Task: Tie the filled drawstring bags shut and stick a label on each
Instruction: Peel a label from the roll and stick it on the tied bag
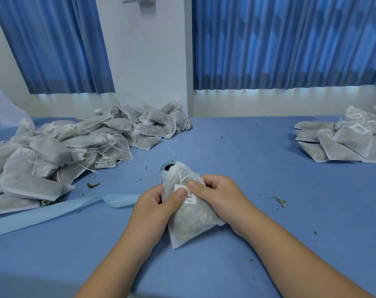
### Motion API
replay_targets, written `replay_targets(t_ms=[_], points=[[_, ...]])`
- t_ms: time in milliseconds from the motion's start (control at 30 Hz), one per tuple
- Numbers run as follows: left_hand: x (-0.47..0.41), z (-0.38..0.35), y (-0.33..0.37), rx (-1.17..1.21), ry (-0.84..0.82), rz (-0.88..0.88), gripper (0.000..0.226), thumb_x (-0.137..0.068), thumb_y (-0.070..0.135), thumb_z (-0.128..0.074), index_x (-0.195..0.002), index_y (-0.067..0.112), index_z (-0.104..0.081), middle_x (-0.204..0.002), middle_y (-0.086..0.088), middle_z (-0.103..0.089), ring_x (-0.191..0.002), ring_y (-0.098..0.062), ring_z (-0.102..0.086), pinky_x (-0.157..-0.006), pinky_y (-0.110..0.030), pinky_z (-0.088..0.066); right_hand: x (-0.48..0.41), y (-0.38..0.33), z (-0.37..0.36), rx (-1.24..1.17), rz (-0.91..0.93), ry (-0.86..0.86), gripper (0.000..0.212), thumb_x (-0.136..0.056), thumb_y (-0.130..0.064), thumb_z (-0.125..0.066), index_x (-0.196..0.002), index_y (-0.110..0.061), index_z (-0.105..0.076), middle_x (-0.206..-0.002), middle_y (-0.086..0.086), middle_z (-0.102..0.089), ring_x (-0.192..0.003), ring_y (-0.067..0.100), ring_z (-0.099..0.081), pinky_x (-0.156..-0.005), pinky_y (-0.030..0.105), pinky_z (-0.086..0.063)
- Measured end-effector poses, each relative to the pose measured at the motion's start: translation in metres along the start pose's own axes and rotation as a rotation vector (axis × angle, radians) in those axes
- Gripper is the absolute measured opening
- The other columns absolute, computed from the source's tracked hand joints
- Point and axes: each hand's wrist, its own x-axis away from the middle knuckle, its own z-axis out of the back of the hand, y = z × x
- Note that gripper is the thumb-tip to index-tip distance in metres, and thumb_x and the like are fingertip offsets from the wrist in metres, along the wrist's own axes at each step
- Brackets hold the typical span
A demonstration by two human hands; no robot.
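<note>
Closest to me, I saw the left hand (159,203) and the right hand (219,194) holding one filled white see-through cloth drawstring bag (191,224) between them. It was low over the blue desk (268,211). I could not tell if its bottom corner touched the desk.

The left grip was curled round the bag's left side. Its thumb pressed on the small white barcode label (190,196) on the front of the bag. The right grip was curled round the bag's right side, and its thumb touched the top of the label too. The thin white string (180,175) ran up from the label to the bag's bunched top.

Just behind the bag stood a pale blue roll (166,168), half hidden. A long pale blue paper strip (53,214) lay on the desk to the left. Little green leaf bits (279,200) lay here and there.

Farther back on the left was a big pile of white filled bags with loose strings (64,147). Far off on the right was a smaller pile of white bags with labels on them (344,140).

At the very back hung blue curtains (290,39), with a white wall (146,61) between them.
</note>
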Motion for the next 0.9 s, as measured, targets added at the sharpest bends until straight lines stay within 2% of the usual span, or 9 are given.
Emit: replay_targets(t_ms=[100,167,267,300,467,567,633,733,900], points=[[-0.003,-0.005,0.006,0.054,-0.015,0.028,0.04,-0.077,0.036,-0.071,-0.098,0.002,-0.07,-0.098,-0.021,-0.073,-0.091,-0.034,-0.07,-0.083,-0.045,-0.053,0.002,0.0,0.005,-0.026,-0.001,-0.015,0.038,-0.087,-0.038,-0.07,-0.089,0.0,-0.066,-0.08,0.01,-0.07,-0.073,0.021,-0.065,-0.07,0.038,-0.051],[-0.007,-0.015,0.009,0.053,0.004,0.044,0.035,-0.083,0.035,-0.073,-0.099,0.004,-0.071,-0.096,-0.018,-0.074,-0.09,-0.032,-0.071,-0.08,-0.043,-0.054,0.004,0.001,0.014,-0.045,-0.015,-0.058,0.035,-0.087,-0.04,-0.069,-0.097,-0.007,-0.07,-0.094,0.009,-0.075,-0.086,0.023,-0.071,-0.082,0.04,-0.055],[-0.017,-0.038,0.013,0.048,0.059,0.084,0.026,-0.093,0.033,-0.063,-0.096,0.01,-0.072,-0.089,-0.01,-0.076,-0.081,-0.022,-0.072,-0.071,-0.035,-0.056,0.01,0.0,0.035,-0.054,-0.013,-0.106,0.027,-0.089,-0.034,-0.069,-0.106,-0.014,-0.07,-0.104,0.007,-0.074,-0.099,0.026,-0.07,-0.093,0.044,-0.054],[-0.022,-0.047,0.014,0.045,0.068,0.094,0.025,-0.095,0.033,-0.061,-0.095,0.01,-0.072,-0.088,-0.008,-0.076,-0.08,-0.021,-0.072,-0.071,-0.034,-0.056,0.013,-0.001,0.043,-0.055,-0.008,-0.102,0.025,-0.089,-0.032,-0.07,-0.107,-0.016,-0.07,-0.104,0.007,-0.074,-0.098,0.026,-0.07,-0.091,0.044,-0.054],[-0.049,-0.108,0.017,0.026,0.046,0.103,0.026,-0.097,0.03,-0.057,-0.091,0.008,-0.069,-0.078,-0.005,-0.074,-0.07,-0.017,-0.068,-0.065,-0.029,-0.054,0.031,-0.003,0.087,-0.132,-0.044,-0.052,0.026,-0.087,-0.017,-0.065,-0.113,-0.013,-0.061,-0.085,0.006,-0.07,-0.067,0.023,-0.064,-0.057,0.03,-0.049],[-0.063,-0.15,0.019,0.0,-0.054,0.142,0.025,-0.095,0.032,-0.06,-0.102,0.008,-0.067,-0.095,-0.01,-0.074,-0.083,-0.023,-0.07,-0.079,-0.04,-0.055,0.044,-0.003,0.121,-0.231,-0.079,0.062,0.024,-0.091,-0.004,-0.057,-0.114,-0.01,-0.06,-0.082,0.009,-0.069,-0.062,0.022,-0.064,-0.051,0.027,-0.05],[-0.067,-0.177,0.02,-0.048,-0.122,0.131,0.03,-0.092,0.032,-0.063,-0.115,0.012,-0.062,-0.105,-0.006,-0.072,-0.093,-0.021,-0.069,-0.08,-0.036,-0.055,0.051,-0.002,0.144,-0.304,-0.086,0.173,0.022,-0.09,-0.001,-0.054,-0.11,-0.007,-0.062,-0.08,0.013,-0.067,-0.059,0.022,-0.061,-0.051,0.027,-0.049],[-0.069,-0.211,0.024,-0.167,-0.114,0.053,0.042,-0.09,0.033,-0.062,-0.13,0.022,-0.052,-0.122,0.0,-0.06,-0.105,-0.017,-0.063,-0.089,-0.033,-0.051,0.057,-0.004,0.182,-0.401,-0.065,0.355,0.015,-0.09,0.002,-0.053,-0.097,-0.005,-0.064,-0.074,0.011,-0.069,-0.055,0.019,-0.06,-0.052,0.024,-0.051],[-0.068,-0.239,0.035,-0.092,-0.149,0.005,0.03,-0.093,0.027,-0.059,-0.121,0.032,-0.049,-0.128,-0.001,-0.055,-0.105,-0.017,-0.06,-0.079,-0.03,-0.046,0.054,-0.018,0.26,-0.729,0.083,0.717,0.008,-0.089,0.008,-0.055,-0.095,0.006,-0.06,-0.099,0.018,-0.067,-0.084,0.018,-0.068,-0.071,0.021,-0.059]])
